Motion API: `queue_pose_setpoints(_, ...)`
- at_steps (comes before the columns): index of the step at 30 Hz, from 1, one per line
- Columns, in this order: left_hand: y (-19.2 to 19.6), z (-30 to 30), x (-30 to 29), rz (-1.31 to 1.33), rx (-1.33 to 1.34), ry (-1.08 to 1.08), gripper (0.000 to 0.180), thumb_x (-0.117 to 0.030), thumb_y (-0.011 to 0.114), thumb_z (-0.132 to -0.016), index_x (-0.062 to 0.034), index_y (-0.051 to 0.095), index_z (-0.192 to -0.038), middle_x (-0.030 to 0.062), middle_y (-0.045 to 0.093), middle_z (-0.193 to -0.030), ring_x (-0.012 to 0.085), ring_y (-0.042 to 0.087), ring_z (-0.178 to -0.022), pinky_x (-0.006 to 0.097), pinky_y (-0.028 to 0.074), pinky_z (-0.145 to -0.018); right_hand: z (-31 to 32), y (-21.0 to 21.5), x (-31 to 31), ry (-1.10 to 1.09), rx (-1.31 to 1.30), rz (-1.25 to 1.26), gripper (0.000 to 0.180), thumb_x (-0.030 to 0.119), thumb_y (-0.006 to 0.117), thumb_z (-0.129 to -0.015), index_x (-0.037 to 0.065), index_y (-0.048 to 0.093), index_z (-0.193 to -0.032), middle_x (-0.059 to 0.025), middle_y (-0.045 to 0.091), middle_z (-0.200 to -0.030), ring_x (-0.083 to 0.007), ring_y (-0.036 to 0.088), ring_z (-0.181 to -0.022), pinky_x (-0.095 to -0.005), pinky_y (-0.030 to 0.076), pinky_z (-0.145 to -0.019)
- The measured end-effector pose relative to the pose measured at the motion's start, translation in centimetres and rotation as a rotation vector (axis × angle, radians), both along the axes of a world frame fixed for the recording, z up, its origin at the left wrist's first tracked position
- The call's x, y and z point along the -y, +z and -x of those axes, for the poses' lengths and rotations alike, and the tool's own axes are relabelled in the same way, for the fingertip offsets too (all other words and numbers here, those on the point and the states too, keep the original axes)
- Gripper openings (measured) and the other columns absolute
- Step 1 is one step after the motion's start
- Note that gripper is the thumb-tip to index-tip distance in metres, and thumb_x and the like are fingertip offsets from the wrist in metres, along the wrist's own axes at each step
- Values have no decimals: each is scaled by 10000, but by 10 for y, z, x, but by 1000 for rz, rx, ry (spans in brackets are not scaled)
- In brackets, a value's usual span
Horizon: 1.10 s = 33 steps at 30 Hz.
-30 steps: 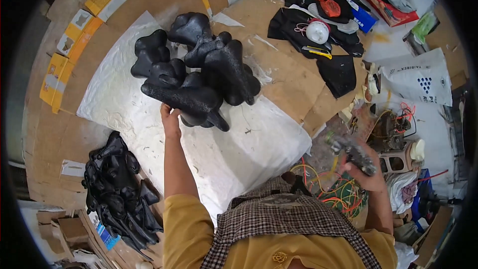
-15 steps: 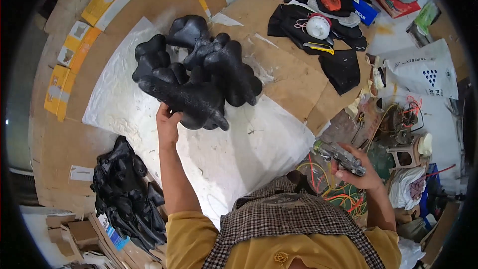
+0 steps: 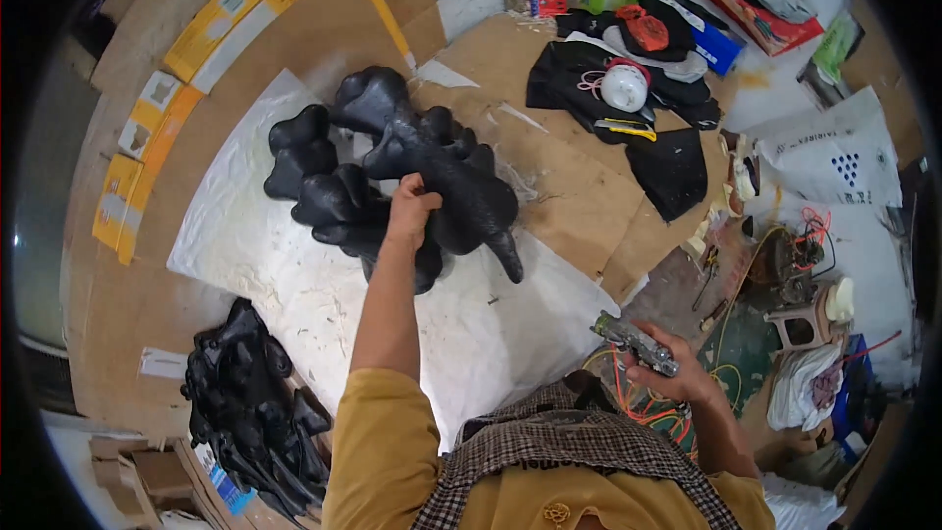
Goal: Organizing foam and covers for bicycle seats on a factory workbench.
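My left hand has its fingers closed at the left edge of a long, lumpy black moulded piece with a tapering tip toward me. Other glossy black moulded pieces lie close around it on a white sheet. Part of the pile is covered by the held piece and my hand. On the right, low and apart from the pile, my right hand grips a grey, smeared handheld tool with a greenish front end. The tool's exact kind is unclear.
A heap of black pieces sits at the left. Cardboard borders the sheet. Black cloth, a white round object and a yellow cutter knife lie far right. Orange and yellow hoses run beside my right arm.
My left hand has moved right and away from me, shifting the long black piece rightward and turning its tip toward me. My right hand has come slightly left and down with the tool.
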<state>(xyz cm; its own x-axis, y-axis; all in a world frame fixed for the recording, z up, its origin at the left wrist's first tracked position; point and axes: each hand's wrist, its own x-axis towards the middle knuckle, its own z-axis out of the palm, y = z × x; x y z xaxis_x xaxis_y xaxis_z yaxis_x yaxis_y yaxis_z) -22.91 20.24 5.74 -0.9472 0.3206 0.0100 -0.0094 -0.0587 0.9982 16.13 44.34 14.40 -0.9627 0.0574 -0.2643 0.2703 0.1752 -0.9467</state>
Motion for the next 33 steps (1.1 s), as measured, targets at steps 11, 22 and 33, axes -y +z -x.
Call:
queue_pose_setpoints(11,173,-152,302,-191,-513,1066,314,-24,589,-731,24,524,-1035,102,585,-994,202,558,-846,304,458,-745,31,21,15,139,-99,21,563,87,672,-748,-22,432,-1246,-45,580,-909,-87,535,-813,-247,436,-747)
queue_pose_setpoints(22,-98,-156,287,-226,450,1221,255,-70,544,-739,-52,542,-993,31,569,-797,157,525,-595,245,375,-494,50,96,46,230,-505,-42,559,168,698,-706,-46,481,-1175,-67,624,-790,-132,611,-664,-258,478,-626)
queue_pose_setpoints(33,-89,-55,103,-106,227,620,256,-39,578,-770,-53,553,-1024,28,594,-873,122,540,-751,243,403,-679,4,66,10,-56,-143,-339,539,54,685,-708,-28,468,-1195,-40,589,-793,-99,545,-692,-237,447,-625)
